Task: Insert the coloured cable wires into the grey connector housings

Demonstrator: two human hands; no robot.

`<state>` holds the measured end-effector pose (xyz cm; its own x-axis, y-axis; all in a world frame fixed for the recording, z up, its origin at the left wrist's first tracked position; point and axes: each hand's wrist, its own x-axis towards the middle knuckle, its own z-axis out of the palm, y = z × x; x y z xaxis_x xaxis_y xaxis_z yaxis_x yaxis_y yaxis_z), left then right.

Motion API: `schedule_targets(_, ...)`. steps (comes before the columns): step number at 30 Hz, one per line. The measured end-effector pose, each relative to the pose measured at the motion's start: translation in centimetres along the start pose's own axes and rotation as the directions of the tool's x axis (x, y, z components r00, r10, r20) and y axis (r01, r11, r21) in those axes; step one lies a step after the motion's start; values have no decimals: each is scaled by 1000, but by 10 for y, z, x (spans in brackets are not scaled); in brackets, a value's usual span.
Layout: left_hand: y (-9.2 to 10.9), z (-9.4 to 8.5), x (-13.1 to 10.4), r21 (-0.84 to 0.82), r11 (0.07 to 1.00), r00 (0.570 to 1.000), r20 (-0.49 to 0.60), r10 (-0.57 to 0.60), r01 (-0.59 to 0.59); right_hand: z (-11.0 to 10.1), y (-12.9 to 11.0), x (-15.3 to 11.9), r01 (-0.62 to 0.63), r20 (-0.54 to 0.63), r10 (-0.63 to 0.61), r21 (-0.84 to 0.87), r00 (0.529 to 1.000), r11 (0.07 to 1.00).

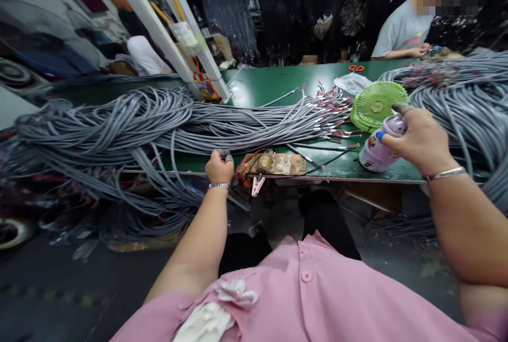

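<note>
My right hand (423, 133) is wrapped round the upper part of a light purple bottle (379, 152) with printed figures, which stands slightly tilted at the table's front edge. Right behind the bottle is a green round fan (376, 106). My left hand (219, 167) is closed in a fist at the front edge, beside a large bundle of grey cables (246, 127); whatever its fingers hold, if anything, is hidden. Between my hands lies a wooden block (286, 163) with wires and taped parts. A pink clothes peg (257, 186) hangs from its front.
The long green table (273, 78) carries more grey cables (456, 104) on the right. A white post (198, 40) rises at the back left. A co-worker in a grey shirt (402, 29) sits across the table. Orange-handled scissors (356, 68) lie near the back edge.
</note>
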<state>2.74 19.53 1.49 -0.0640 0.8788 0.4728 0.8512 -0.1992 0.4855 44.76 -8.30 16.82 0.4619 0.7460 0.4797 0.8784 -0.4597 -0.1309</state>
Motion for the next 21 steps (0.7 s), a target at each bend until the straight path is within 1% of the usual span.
schedule_targets(3, -3, 3, 0, 40, 999, 999, -39, 5, -4, -12, 1, -26, 2, -77, 3, 61, 997, 998)
schedule_targets(6, -5, 5, 0, 58, 998, 998, -58, 29, -25, -34, 4, -63, 16, -104, -4, 113, 995, 993)
schedule_targets(7, -5, 5, 0, 58, 998, 998, -60, 33, -29, -42, 6, -76, 9, -93, 3, 127, 996, 992)
schedule_targets(9, -5, 5, 0, 50, 998, 998, -56, 29, -26, -55, 15, -104, -23, -34, 29, 152, 999, 988)
schedule_targets(11, -4, 4, 0, 36, 999, 998, -51, 20, -18, -56, 30, -132, -55, 65, 43, 206, 997, 977)
schedule_targets(12, -3, 3, 0, 30, 999, 999, -49, 17, -16, -51, 39, -146, -75, 118, 49, 233, 992, 970)
schedule_targets(14, -1, 2, 0, 27, 1000, 999, -45, 12, -11, -26, 58, -173, -111, 264, 31, 294, 964, 949)
schedule_targets(15, 0, 2, -1, 29, 1000, 999, -43, 7, -6, -9, 67, -185, -120, 321, 12, 321, 947, 940)
schedule_targets(16, 1, 1, -1, 32, 999, 999, -40, 2, -1, 12, 76, -196, -141, 358, 20, 315, 934, 939)
schedule_targets(19, 4, 1, -1, 32, 999, 999, -32, -10, 11, 81, 95, -217, -161, 375, 53, 264, 925, 951)
schedule_targets(21, 5, 0, 0, 30, 999, 1000, -24, -10, 11, 123, 104, -217, -143, 350, 67, 194, 934, 970)
